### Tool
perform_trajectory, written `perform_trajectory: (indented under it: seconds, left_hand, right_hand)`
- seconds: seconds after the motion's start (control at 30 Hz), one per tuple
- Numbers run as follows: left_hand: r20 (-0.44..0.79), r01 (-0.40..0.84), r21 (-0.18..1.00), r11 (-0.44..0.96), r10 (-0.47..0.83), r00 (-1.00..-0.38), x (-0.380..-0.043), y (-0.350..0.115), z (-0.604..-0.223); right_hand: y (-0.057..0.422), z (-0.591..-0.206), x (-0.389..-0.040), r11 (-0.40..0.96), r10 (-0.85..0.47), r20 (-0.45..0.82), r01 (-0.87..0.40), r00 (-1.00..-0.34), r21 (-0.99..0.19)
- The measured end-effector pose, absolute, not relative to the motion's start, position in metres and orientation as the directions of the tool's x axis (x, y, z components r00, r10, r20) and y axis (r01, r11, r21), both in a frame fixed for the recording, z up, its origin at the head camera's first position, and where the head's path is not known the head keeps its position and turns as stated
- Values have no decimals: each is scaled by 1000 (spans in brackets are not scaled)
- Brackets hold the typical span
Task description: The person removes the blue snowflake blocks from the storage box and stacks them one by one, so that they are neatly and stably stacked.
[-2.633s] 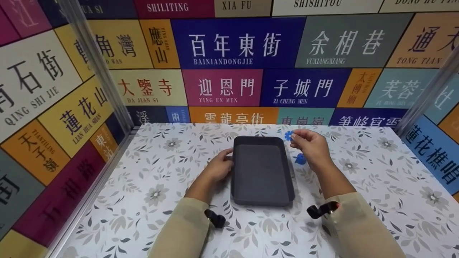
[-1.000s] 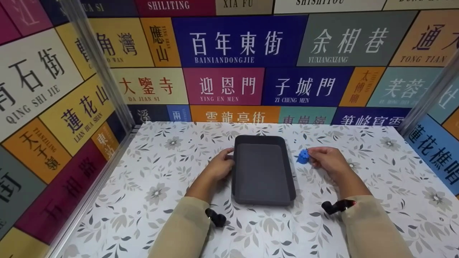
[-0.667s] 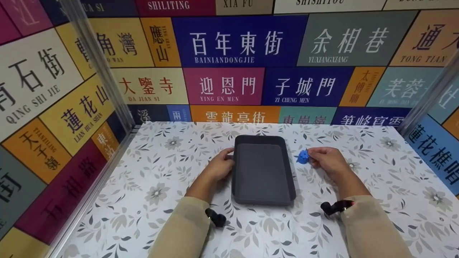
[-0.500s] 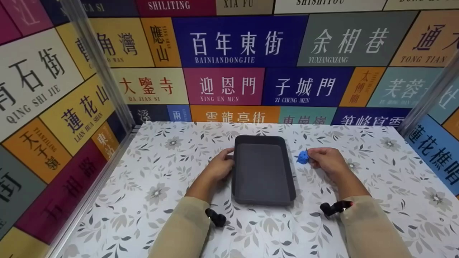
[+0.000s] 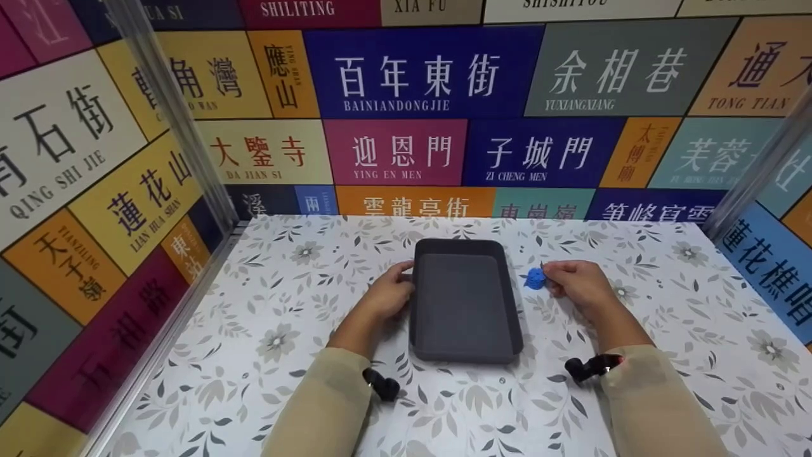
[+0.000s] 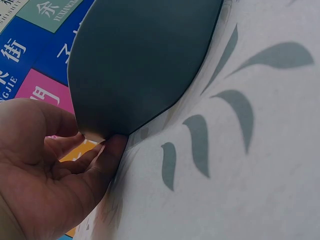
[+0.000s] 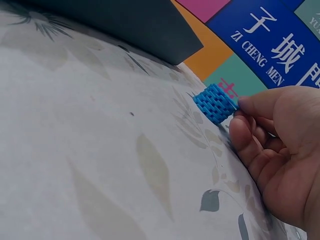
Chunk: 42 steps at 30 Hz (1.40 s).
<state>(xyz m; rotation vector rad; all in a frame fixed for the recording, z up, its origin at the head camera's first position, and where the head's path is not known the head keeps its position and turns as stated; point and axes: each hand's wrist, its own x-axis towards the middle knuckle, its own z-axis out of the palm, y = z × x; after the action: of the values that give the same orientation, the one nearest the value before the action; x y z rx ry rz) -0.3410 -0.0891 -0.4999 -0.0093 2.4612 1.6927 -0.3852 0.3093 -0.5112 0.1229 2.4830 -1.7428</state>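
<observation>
A dark grey rectangular tray (image 5: 466,308) with low walls stands on the table before me, nothing in it. My left hand (image 5: 388,297) holds the tray's left wall; in the left wrist view thumb and fingers meet at a corner of the tray. To the right of the tray is a small stack of blue toothed plastic discs (image 7: 216,103), like snowflake building pieces. It looks tilted in the right wrist view. With thumb and index finger my right hand (image 5: 580,282) pinches the stack's edge on its right side; how many discs lie between the fingertips is hidden.
A white tablecloth (image 5: 279,393) with grey flowers and leaves covers the table. Behind it rises a wall of coloured street-name panels (image 5: 419,76). Clear upright posts (image 5: 184,120) stand at the back corners. Black wrist cameras (image 5: 382,385) sit on both sleeves.
At first my right hand held one blue disc beyond the stack; it has come back and right to the stack. The stack's upper part looks slightly lower now. Left hand and tray stay put.
</observation>
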Motion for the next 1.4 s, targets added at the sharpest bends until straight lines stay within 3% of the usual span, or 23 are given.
perform_trajectory:
  seconds: [1.03,1.4]
  left_hand:
    - [-125,-87,929,360,83,-989,-342,-88,-503]
    - [-149,-115,944,309,89,-985,-341,-88,-503]
  right_hand:
    - [301,-501,-380,285,135,-166,198,-977,-938]
    - [273,-470,-371,244,168,-25,67,-985,-967]
